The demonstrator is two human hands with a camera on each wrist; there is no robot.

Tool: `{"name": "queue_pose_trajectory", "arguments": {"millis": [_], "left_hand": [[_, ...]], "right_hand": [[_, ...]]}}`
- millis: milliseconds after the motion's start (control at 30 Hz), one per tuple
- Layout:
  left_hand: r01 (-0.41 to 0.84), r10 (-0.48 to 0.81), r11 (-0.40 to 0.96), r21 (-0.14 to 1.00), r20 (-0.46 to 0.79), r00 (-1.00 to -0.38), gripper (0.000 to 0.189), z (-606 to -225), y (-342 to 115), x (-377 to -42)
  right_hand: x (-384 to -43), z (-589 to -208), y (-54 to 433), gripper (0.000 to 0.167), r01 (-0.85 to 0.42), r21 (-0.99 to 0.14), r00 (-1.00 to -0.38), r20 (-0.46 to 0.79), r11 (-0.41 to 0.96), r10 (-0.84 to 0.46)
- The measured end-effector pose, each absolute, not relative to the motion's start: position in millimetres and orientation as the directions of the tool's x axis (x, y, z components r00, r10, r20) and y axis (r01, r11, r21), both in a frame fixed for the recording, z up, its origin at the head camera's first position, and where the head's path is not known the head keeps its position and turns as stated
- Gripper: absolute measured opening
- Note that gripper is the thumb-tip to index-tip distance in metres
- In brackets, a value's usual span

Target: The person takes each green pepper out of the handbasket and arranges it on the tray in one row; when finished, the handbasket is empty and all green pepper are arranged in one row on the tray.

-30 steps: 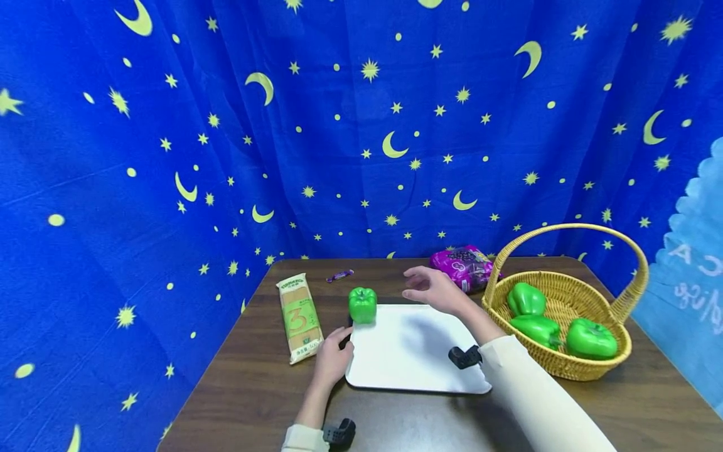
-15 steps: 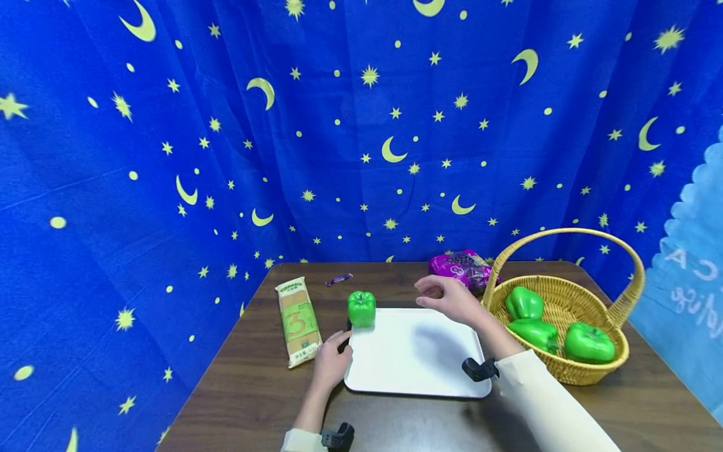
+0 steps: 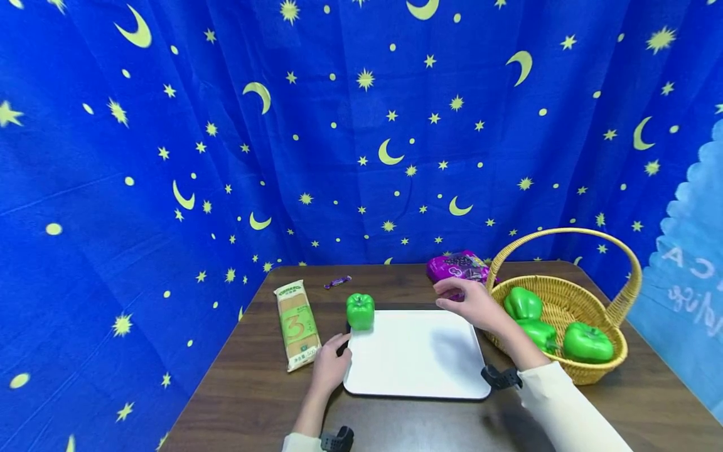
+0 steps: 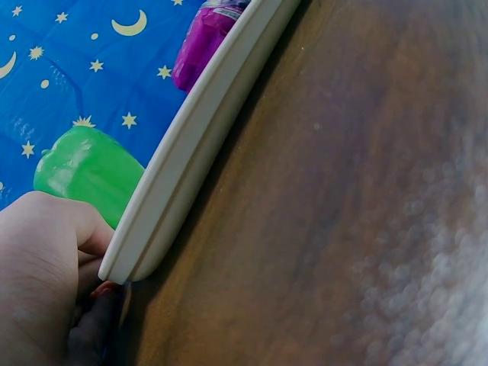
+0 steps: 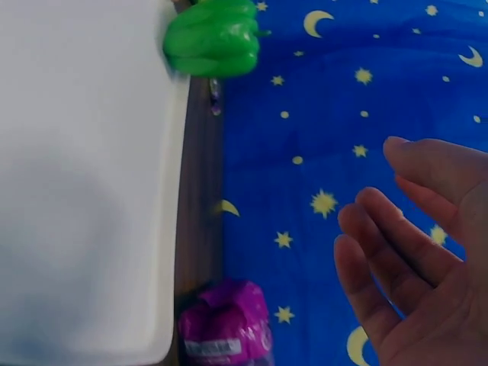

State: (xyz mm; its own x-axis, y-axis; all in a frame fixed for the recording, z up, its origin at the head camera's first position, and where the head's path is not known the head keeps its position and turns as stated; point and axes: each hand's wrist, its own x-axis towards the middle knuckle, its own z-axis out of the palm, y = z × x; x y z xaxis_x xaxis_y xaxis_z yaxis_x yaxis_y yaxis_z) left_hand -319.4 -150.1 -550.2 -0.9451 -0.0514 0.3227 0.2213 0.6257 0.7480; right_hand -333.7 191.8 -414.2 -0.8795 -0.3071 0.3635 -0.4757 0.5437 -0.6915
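Across the lower middle of the head view, a smooth white tray (image 3: 415, 364) with rounded corners lies on the dark, wood-grained worktop (image 3: 243, 402), its left edge held by the left grip (image 3: 332, 364). At the tray's upper-left corner stands a glossy, lobed green pepper (image 3: 360, 312), stem up. Above the tray's upper right, the right grip (image 3: 471, 303) is wide and loosely curved, holding nothing. Toward the right, a woven tan basket (image 3: 587, 374) with an arched handle contains three shiny peppers (image 3: 589, 343); at left lies a flat cream-and-green packet (image 3: 297, 326), and farther up a small wrapped candy (image 3: 337, 282) and a crinkled purple bag (image 3: 456, 267). The left wrist view shows the tray's ridged side running diagonally, its lower end pinched between the digits. In the right wrist view, thumb and fingers stand apart against blue cloth (image 5: 259, 168) patterned with yellow moons and stars.
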Motion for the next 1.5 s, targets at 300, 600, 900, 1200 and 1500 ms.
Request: {"name": "queue_pose_trajectory", "arguments": {"millis": [300, 600, 900, 1200, 1500], "left_hand": [[0.216, -0.043, 0.612, 0.761, 0.304, -0.952, 0.035, -547.4, -148.7, -318.0], [0.226, -0.041, 0.609, 0.761, 0.314, -0.949, 0.035, -546.9, -148.2, -317.9], [0.233, -0.030, 0.613, 0.755, 0.317, -0.948, 0.035, -546.2, -148.8, -318.3], [0.218, -0.029, 0.628, 0.747, 0.303, -0.953, 0.036, -547.0, -148.4, -319.6], [0.206, -0.050, 0.618, 0.759, 0.299, -0.953, 0.036, -547.4, -147.4, -318.5]], "right_hand": [[-320.7, -398.7, 229.2, 0.022, -0.443, -0.654, -0.895, 0.354, 0.613, -0.270], [-314.6, -385.5, 277.9, 0.030, -0.414, -0.658, -0.910, 0.293, 0.629, -0.292], [-320.0, -385.4, 313.5, 0.026, -0.423, -0.661, -0.906, 0.288, 0.620, -0.311], [-337.5, -399.6, 342.3, 0.037, -0.304, -0.586, -0.943, 0.298, 0.751, -0.150], [-352.4, -413.8, 349.1, 0.074, -0.066, -0.684, -0.973, 0.205, 0.726, 0.104]]}}
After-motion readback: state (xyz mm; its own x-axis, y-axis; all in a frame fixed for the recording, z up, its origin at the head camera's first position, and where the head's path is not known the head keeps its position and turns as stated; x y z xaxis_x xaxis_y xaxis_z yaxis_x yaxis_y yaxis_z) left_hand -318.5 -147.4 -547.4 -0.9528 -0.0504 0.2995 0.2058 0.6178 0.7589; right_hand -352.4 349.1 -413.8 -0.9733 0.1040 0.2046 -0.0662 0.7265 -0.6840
